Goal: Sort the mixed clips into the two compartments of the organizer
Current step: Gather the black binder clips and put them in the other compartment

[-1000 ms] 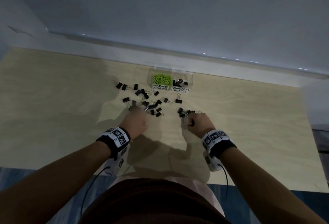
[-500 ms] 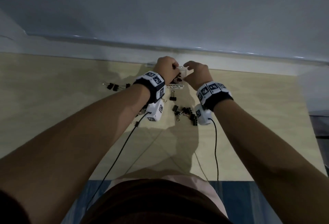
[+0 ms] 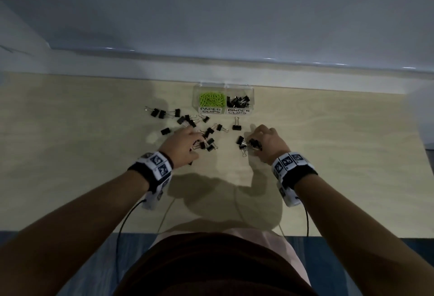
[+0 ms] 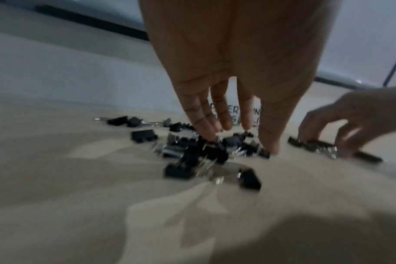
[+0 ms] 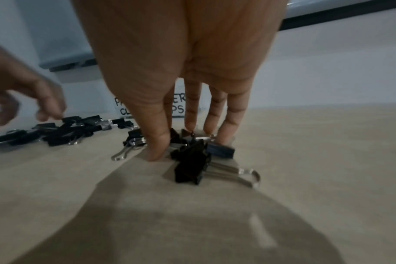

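Pale wooden table (image 3: 328, 154) against a grey wall (image 3: 211, 13), organizer (image 3: 195, 103) at the far edge, green paper clips (image 3: 211, 99) left, binder clips (image 3: 239, 101) right, loose clips (image 3: 207, 132) scattered in front, left hand (image 3: 182, 145) relaxed, straight fingers (image 4: 224, 114) touching them, right hand (image 3: 267, 143) pinching a small cluster (image 5: 190, 166) on the table.

Dim, bluish light from above and ahead casts broad, soft shadows on the pale table (image 3: 70, 143). Small glints dot the wall ledge (image 3: 317, 62). Motion blur smears the clips (image 4: 188, 159) in the left wrist view; wide lenses bow edges.
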Available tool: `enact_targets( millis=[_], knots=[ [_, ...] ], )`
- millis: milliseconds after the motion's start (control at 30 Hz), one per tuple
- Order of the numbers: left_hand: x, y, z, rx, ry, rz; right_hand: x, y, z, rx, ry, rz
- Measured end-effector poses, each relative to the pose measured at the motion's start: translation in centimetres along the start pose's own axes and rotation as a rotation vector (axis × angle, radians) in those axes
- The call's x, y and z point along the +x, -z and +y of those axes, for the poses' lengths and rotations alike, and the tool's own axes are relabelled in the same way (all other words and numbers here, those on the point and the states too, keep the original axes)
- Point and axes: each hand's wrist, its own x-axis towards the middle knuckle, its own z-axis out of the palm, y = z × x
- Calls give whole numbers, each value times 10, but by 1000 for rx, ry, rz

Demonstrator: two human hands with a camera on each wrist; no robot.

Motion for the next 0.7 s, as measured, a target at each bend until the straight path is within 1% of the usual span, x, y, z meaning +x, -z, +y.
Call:
enact_targets(
  millis=[100, 267, 333, 400, 533, 700],
  knots=[
    [-18, -20, -16, 48, 43, -51, -2, -6, 1, 30, -37, 45],
    [-12, -39, -27, 22, 22, 12, -6, -1, -1, 64, -22, 37],
    [-9, -39, -28, 47, 4, 23, -6, 2, -3, 37, -13, 19],
    [-8, -37, -28, 79, -13, 6, -7, 4, -6, 30, -12, 14],
    [-5, -31, -30, 114, -56, 7, -9, 6, -12, 75, -27, 31],
    [2, -26, -30, 177, -33, 3, -7, 4, -12, 148, -91, 23]
  ],
)
